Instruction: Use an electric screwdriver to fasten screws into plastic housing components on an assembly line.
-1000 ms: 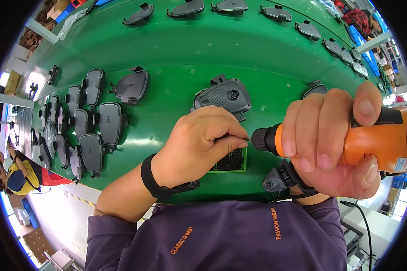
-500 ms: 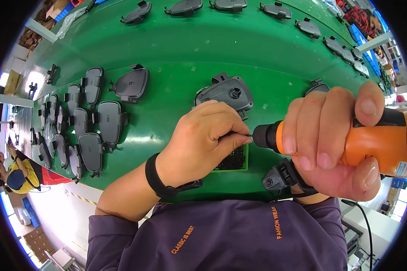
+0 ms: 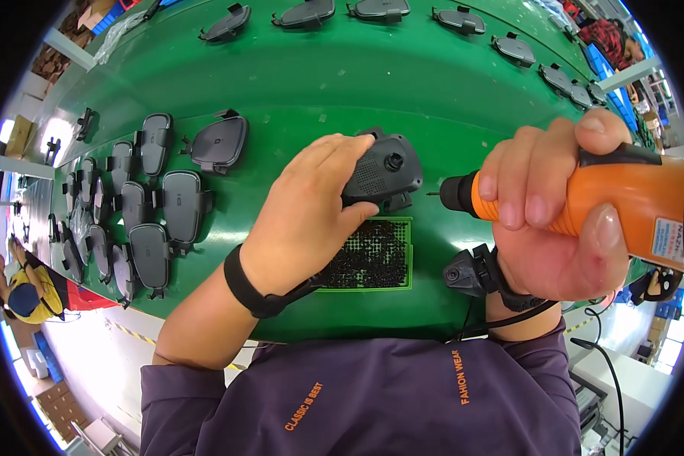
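My left hand (image 3: 292,209) is closed round the left side of a dark grey phone holder (image 3: 395,163), thumb at its near edge and fingers along its far edge. The holder's perforated back faces up, with a round black ball stud on it. In my right hand (image 3: 543,190) lies an orange electric screwdriver (image 3: 623,201), gripped level with its black nose pointing left. Its thin bit (image 3: 433,194) stops just short of the holder; whether a screw sits on the tip is too small to tell. Below the holder lies a green-rimmed tray (image 3: 411,262) of small black screws.
Several phone holders (image 3: 183,205) lie grouped at the left of the green table (image 3: 281,91). Another row of holders (image 3: 304,14) runs along the far side. A black device (image 3: 467,272) is strapped at my right wrist. Other people are at the far left and far right.
My left hand has moved from the screwdriver's tip and screw tray to the phone holder and taken hold of it. The screwdriver has shifted slightly right and up, its bit now bare of fingers.
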### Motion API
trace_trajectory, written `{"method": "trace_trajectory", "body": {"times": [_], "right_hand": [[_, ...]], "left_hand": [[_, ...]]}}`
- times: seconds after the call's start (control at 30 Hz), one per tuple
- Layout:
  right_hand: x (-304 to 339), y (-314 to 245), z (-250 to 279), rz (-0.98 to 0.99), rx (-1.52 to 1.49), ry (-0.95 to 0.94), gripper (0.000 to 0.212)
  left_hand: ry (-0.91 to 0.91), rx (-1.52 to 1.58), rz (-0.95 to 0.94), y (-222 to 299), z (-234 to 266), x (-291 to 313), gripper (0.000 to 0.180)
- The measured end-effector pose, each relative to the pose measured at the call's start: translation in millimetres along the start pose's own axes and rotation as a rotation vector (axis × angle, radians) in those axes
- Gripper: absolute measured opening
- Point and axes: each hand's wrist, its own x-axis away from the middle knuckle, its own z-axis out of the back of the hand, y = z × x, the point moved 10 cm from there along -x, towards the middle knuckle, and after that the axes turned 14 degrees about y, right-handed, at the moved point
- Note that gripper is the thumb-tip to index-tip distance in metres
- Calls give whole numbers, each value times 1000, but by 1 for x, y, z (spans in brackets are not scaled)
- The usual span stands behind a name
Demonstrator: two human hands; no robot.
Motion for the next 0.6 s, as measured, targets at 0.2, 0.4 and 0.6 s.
{"method": "trace_trajectory", "body": {"times": [0.2, 0.4, 0.6], "right_hand": [[1, 1, -1, -22, 34, 48, 51], [0, 26, 0, -126, 30, 142, 50], [-1, 41, -1, -151, 58, 138, 49]], "left_hand": [[-53, 91, 56, -9, 11, 2, 63], [-129, 210, 164, -24, 6, 12, 60], [-139, 216, 196, -27, 6, 14, 56]]}}
